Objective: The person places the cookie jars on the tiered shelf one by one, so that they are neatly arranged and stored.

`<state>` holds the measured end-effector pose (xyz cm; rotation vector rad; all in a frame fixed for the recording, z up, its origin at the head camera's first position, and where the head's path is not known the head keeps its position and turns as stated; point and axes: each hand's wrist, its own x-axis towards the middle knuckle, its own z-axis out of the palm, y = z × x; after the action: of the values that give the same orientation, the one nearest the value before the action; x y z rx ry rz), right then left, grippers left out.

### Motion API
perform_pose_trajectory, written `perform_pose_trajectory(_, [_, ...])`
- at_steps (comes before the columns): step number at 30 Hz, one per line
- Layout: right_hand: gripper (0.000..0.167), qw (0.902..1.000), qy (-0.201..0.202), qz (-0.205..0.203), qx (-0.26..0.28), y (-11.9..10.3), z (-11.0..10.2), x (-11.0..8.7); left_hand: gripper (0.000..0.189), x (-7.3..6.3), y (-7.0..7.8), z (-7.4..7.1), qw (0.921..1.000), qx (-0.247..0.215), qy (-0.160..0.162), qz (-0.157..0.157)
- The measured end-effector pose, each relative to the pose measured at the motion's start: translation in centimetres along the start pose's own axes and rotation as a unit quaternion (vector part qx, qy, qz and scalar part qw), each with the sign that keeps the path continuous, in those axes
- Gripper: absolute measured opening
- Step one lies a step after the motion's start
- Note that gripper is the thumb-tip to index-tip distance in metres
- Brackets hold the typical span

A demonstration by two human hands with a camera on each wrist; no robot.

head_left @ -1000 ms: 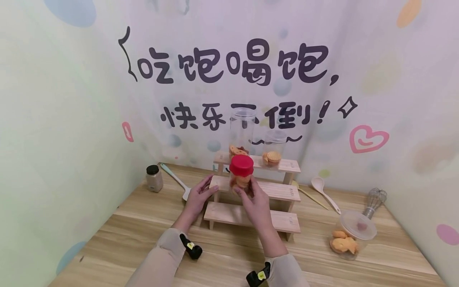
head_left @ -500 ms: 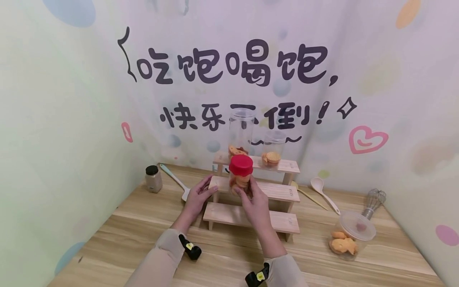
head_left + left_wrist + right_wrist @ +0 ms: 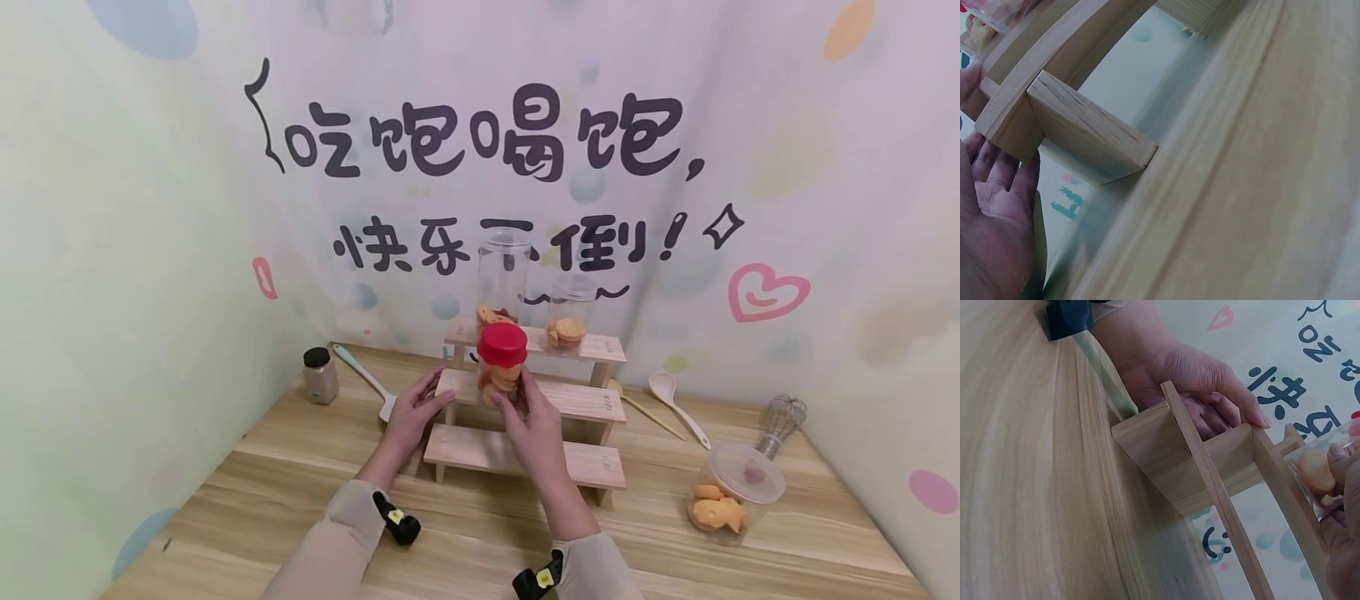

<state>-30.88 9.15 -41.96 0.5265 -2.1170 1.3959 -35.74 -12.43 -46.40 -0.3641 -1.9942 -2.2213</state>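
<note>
A three-step wooden display stand [image 3: 517, 454] stands in the middle of the table. My left hand [image 3: 408, 417] grips its left end at the middle step; the left wrist view shows that hand's fingers [image 3: 1000, 165] around the board's end. With my right hand [image 3: 536, 425] I hold a clear cookie jar with a red lid [image 3: 502, 346], upright at the middle step. Pieces that look like cookies fill its lower part; in the right wrist view its base is close to the board. A tall clear jar [image 3: 504, 271] and a shorter one [image 3: 572, 312], both with cookies, stand on the top step.
Left of the stand are a black-lidded jar [image 3: 320, 379] and a spatula [image 3: 363, 371]. To the right lie a pale spoon [image 3: 675, 404], a yellow-handled utensil [image 3: 652, 414] and a whisk [image 3: 782, 421]. A clear cookie tub [image 3: 723, 508] stands at the table's right. Printed cloth hangs behind.
Both hands keep their places on the stand and the red-lidded jar. The whole scene shifts very slightly in the head view.
</note>
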Motion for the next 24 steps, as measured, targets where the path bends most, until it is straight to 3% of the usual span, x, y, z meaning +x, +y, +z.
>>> perform_pose_trajectory(7, [0.061, 1.0000, 0.000, -0.002, 0.000, 0.0, 0.1, 0.1, 0.061, -1.4, 2.8, 0.6, 1.0000, 0.006, -0.007, -0.002])
perform_pose_trajectory(24, [0.061, 0.9998, -0.002, 0.016, 0.012, -0.4, 0.1, 0.1, 0.060, -1.4, 2.7, 0.5, 0.9999, 0.015, -0.004, 0.001])
